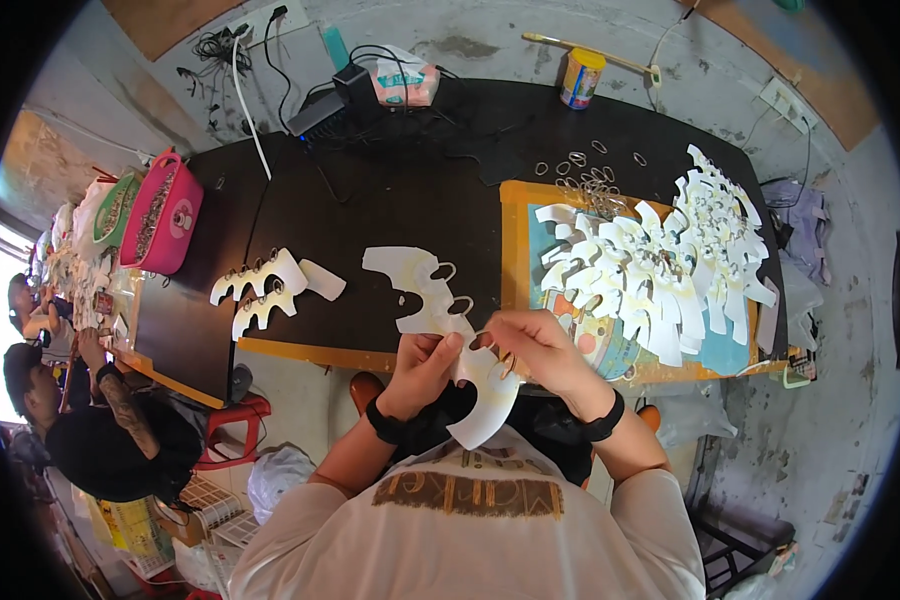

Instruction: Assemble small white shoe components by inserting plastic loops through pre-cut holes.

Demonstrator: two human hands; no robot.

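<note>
A white, curvy-edged flat piece (489, 402) is held over the table's front edge, its lower end toward my body. Several metal rings hang in the notches along its right side. My left hand (418, 374) is closed on the middle of the piece, thumb on top. At the same piece, the fingers of my right hand (548, 352) are pinched together on a metal ring (479, 339) at one notch; the fingertips partly hide it. Left of my hands, two similar white pieces (288, 268) with rings lie on the dark table (370, 190).
On the right, a big heap of white pieces (630, 265) covers a taped board (513, 225), with loose metal rings (595, 185) behind it. A pink basket (178, 235) of rings stands left. At the back are a yellow-lidded can (582, 78) and cables. People sit at far left.
</note>
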